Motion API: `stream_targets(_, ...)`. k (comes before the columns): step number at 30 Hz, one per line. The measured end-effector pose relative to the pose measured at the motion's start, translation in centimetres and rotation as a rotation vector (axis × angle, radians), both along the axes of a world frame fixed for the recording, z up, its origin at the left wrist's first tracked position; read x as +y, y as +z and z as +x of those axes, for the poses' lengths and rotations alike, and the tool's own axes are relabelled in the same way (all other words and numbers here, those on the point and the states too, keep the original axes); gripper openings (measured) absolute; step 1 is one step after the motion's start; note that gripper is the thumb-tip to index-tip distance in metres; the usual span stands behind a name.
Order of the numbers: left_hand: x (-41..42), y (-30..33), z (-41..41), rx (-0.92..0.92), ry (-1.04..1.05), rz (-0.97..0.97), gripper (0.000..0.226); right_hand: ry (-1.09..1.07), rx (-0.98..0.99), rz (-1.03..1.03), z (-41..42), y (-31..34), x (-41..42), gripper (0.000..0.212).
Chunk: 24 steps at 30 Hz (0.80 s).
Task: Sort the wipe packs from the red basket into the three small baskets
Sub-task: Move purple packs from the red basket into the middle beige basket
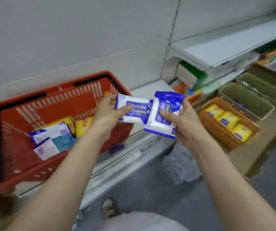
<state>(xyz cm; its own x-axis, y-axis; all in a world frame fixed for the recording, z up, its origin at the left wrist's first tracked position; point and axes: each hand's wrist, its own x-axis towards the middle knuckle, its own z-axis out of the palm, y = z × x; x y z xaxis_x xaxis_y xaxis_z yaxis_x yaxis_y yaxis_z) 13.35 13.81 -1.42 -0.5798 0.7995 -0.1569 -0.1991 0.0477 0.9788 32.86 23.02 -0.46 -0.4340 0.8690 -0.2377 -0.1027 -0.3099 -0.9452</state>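
The red basket stands on the low shelf at left and holds several wipe packs, yellow, white and blue. My left hand grips a blue-and-white alcohol wipe pack above the basket's right rim. My right hand grips a second blue-and-white alcohol wipe pack just right of the first. At right lie three small baskets in a row: an orange basket with three yellow packs, a middle green basket and a far green basket.
A white shelf board juts out above the small baskets, with green and white goods under it. A grey back panel rises behind the red basket. A clear plastic-wrapped bundle lies on the grey floor below my right hand.
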Motion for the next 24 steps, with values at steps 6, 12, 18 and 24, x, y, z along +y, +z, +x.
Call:
stream_targets(6,4.8,-1.5,17.7,-0.025,-0.25,0.044,0.05,-0.134,0.016,0.145,20.0,-0.6,1.8,0.11)
stream_targets(12,9.1,-3.5,33.3,-0.058,-0.381,0.008,0.037,-0.378,-0.218,0.127,36.8,-1.7,2.6,0.048)
stream_targets(18,13.4,-4.1,40.8,0.019,-0.405,-0.08,0.039,-0.599,-0.301,0.088,45.9,-3.8,6.8,0.019)
stream_targets(24,21.9,-5.8,46.0,0.007,-0.395,-0.124,0.036,-0.619,-0.239,-0.029,52.0,-5.5,15.0,0.055)
